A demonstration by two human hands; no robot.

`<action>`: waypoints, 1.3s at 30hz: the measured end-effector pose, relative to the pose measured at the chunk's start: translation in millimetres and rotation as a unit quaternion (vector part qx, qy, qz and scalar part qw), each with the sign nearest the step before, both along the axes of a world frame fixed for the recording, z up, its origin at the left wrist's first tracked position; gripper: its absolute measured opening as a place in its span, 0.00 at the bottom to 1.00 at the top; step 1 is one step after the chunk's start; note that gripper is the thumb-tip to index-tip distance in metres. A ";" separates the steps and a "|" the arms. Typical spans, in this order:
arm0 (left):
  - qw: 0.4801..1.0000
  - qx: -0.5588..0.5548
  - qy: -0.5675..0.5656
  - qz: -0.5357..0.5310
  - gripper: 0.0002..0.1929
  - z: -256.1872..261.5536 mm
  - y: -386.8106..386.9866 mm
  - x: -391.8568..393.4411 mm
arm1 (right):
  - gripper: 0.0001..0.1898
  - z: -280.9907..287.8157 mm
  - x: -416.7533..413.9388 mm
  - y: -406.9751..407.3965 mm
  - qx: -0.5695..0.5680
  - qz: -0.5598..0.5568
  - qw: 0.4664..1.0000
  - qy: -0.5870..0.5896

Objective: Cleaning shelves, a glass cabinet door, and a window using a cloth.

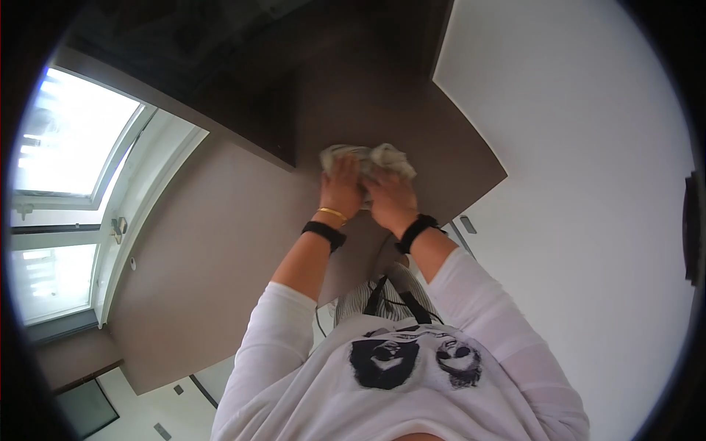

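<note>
A crumpled pale cloth [392,157] lies bunched on a brown desktop [231,204], under both of my hands. My left hand [341,187] presses on its left part with the fingers pointing away from me. Beside it, almost touching, my right hand [394,199] grasps the right part, its fingers partly sunk in the folds. Slight blur softens the cloth and fingers. The wrists carry black bands, and a gold-coloured bracelet circles the left one.
A dark raised panel or cabinet [237,82] stands just beyond the hands, its lower corner close to the cloth. Left of the desktop is a white-framed window [77,138], partly open. A plain white wall [579,165] borders the right. A dark cable [321,322] hangs below the front edge.
</note>
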State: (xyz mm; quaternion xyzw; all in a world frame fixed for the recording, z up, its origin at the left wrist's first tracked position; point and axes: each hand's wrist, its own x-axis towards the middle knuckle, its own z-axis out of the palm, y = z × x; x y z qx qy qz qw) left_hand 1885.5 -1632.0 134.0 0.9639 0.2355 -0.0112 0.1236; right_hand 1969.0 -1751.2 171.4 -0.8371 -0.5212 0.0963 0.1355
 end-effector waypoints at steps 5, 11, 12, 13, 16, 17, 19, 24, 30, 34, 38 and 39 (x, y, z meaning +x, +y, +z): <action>0.987 -0.034 -0.035 -0.153 0.31 9.3 -69.5 58.8 | 0.16 26.8 15.4 -70.6 -0.053 -0.074 0.995 -0.049; 0.973 -0.121 -0.053 -0.190 0.30 30.6 -118.9 33.1 | 0.15 28.0 -8.1 -117.6 -0.101 -0.133 0.986 -0.018; 0.972 -0.135 -0.037 -0.187 0.30 35.2 -117.8 20.4 | 0.13 24.3 -15.6 -117.2 -0.081 -0.090 0.993 -0.011; 0.972 -0.138 -0.038 -0.188 0.30 34.9 -116.3 2.9 | 0.11 23.5 -24.1 -114.5 -0.063 -0.049 0.997 -0.003; 0.984 -0.161 -0.040 -0.067 0.30 35.3 -105.6 -63.7 | 0.06 31.2 -65.0 -88.9 -0.081 0.027 0.996 0.026; 0.988 -0.150 -0.029 -0.034 0.30 37.2 -100.9 -88.3 | 0.06 29.5 -80.5 -79.6 -0.060 0.063 0.996 0.025; 0.986 -0.161 -0.026 0.040 0.30 45.4 -93.6 -136.9 | 0.06 25.8 -113.0 -59.9 -0.036 0.089 0.995 0.026; 0.978 -0.127 0.011 0.165 0.33 36.4 -77.6 -237.6 | 0.07 9.4 -180.3 -11.6 0.046 0.261 0.961 0.085; 0.967 -0.110 0.031 0.226 0.33 34.9 -62.6 -263.6 | 0.10 5.8 -201.4 7.7 0.022 0.287 0.953 0.098; 0.967 -0.105 0.040 0.227 0.35 35.9 -57.6 -260.7 | 0.12 11.7 -201.3 1.5 0.025 0.266 0.957 0.111; 0.976 -0.091 0.058 0.191 0.35 38.9 -45.2 -241.3 | 0.11 17.2 -190.4 0.4 0.024 0.215 0.969 0.122; 0.977 -0.095 0.062 0.179 0.34 42.4 -39.6 -231.5 | 0.11 20.6 -182.8 3.4 0.011 0.196 0.973 0.123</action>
